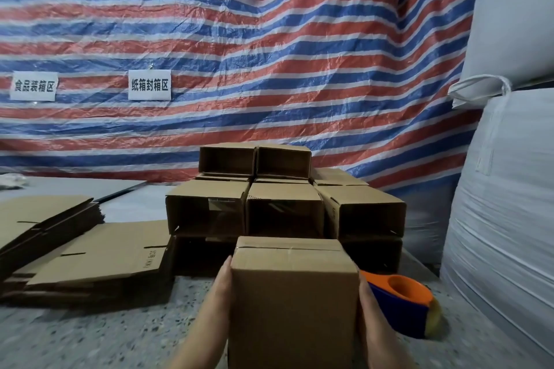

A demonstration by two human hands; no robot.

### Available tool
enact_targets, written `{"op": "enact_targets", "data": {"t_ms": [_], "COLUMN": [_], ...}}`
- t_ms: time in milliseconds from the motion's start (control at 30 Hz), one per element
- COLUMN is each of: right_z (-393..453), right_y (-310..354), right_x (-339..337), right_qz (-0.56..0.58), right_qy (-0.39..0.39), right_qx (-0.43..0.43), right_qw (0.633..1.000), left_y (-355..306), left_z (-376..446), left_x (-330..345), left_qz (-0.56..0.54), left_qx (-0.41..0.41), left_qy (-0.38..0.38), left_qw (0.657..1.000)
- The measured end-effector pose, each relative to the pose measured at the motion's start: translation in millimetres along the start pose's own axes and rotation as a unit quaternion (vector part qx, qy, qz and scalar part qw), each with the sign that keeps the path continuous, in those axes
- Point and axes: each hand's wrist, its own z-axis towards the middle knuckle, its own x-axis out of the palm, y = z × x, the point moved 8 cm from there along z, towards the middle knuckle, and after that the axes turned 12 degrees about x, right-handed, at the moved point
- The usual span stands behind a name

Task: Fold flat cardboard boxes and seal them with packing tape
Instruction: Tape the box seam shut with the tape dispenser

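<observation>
the taped box (295, 302) stands between both palms, left hand (223, 278) and right hand (367, 296) pressed flat on its sides with fingers straight, its sealed seam facing up and the stack of finished boxes (284, 207) lying straight ahead, just beyond it.

Red/white/blue striped tarp (269, 54) as back wall w/ two white signs (149, 84); big white sacks (509, 189) right; speckled floor (105, 335).
</observation>
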Motion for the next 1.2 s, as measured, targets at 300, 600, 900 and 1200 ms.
{"op": "enact_targets", "data": {"t_ms": [300, 600, 900, 1200], "right_z": [-30, -24, 66, 237], "right_y": [-5, 144, 199, 296], "right_x": [0, -4, -20, -84], "right_qz": [-0.143, -0.067, -0.030, -0.079], "right_qy": [-0.099, -0.203, -0.101, -0.167], "right_qx": [-0.006, -0.165, -0.141, -0.083], "right_qw": [0.985, 0.963, 0.984, 0.979], "left_y": [-1, -143, -147, -140], "left_z": [-37, 27, 141, 345], "left_x": [-10, -2, 52, 129], "left_qz": [0.059, 0.046, 0.110, 0.464], "left_qx": [-0.007, 0.194, 0.205, 0.269], "left_qy": [-0.087, -0.036, 0.090, 0.125], "left_qw": [0.994, 0.979, 0.968, 0.835]}}
